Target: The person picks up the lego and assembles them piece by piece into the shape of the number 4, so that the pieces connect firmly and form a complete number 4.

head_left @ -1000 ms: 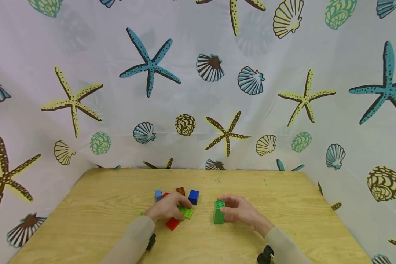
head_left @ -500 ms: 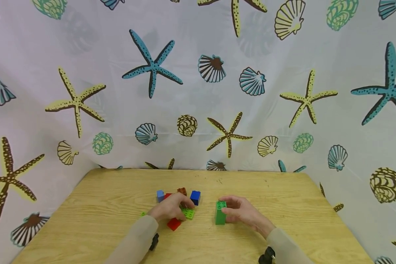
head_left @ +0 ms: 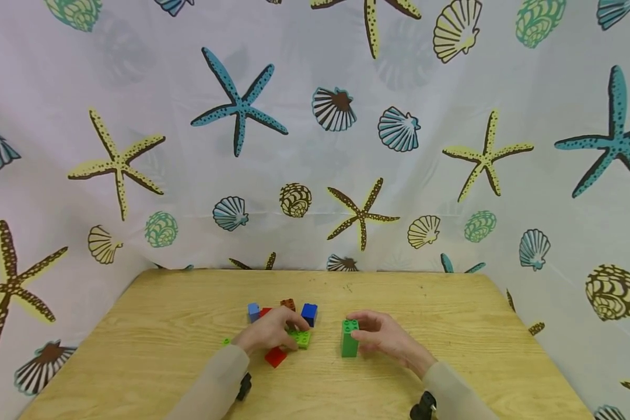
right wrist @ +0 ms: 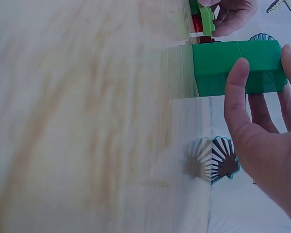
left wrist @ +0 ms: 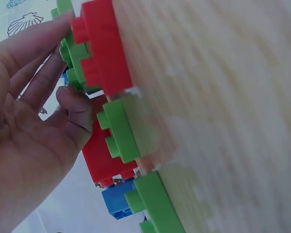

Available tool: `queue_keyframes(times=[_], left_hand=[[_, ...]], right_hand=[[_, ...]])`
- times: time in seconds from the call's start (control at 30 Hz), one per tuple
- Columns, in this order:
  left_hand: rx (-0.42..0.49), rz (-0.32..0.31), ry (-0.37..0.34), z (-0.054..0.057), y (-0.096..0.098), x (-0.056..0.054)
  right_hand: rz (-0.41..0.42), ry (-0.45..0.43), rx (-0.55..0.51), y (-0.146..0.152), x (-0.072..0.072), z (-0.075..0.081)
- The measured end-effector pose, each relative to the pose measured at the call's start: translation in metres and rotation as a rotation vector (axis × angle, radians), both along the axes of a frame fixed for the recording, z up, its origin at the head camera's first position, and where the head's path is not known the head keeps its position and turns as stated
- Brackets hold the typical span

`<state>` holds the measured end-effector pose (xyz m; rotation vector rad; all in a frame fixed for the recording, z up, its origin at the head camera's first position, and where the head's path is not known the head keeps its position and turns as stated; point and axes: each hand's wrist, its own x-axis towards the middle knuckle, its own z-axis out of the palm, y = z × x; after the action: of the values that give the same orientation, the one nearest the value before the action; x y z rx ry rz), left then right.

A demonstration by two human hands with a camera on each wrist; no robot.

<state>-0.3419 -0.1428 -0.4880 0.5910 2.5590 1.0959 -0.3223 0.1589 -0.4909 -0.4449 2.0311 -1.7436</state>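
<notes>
My left hand [head_left: 266, 330] pinches a lime green brick [head_left: 301, 338] between thumb and fingers; the hand covers part of it. A red brick [head_left: 276, 357] lies just in front of that hand, its studs showing in the left wrist view. On the right, my right hand [head_left: 387, 339] grips a tall green stack of bricks [head_left: 349, 344] from its right side. The stack is upright on the table, studs on top. A seam between its two parts shows in the right wrist view, where the thumb and fingers lie on opposite faces of the green stack [right wrist: 218, 68].
Behind my left hand are a light blue brick [head_left: 254, 312], a red one [head_left: 265, 311], a brown one [head_left: 288, 304] and a dark blue one [head_left: 309, 314]. Another lime brick [head_left: 227, 341] peeks out left of the wrist. A shell-patterned curtain [head_left: 315, 157] surrounds the wooden table [head_left: 425, 303].
The lime brick in my left hand has shifted slightly to the right. My right hand keeps its grip on the green stack, which stands where it was.
</notes>
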Motion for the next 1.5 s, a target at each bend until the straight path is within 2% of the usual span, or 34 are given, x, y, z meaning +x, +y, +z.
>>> queue_keyframes(times=[0.43,0.73,0.93,1.1,1.5], left_hand=[[0.109,0.028,0.062,0.018,0.013,0.008],[0.19,-0.029,0.185,0.028,0.025,0.012],[0.235,-0.058,0.2,0.029,0.037,0.018],[0.217,-0.073,0.228,0.03,0.047,0.02],[0.269,-0.107,0.246,0.028,0.068,0.017]], right_hand=[[0.033,-0.006,-0.043,0.004,-0.006,-0.005],[0.038,0.006,-0.029,0.005,-0.004,-0.004],[0.017,0.022,-0.022,0.003,-0.002,-0.002],[0.007,0.036,-0.011,0.002,0.0,0.0],[0.008,0.037,0.0,0.003,0.0,0.0]])
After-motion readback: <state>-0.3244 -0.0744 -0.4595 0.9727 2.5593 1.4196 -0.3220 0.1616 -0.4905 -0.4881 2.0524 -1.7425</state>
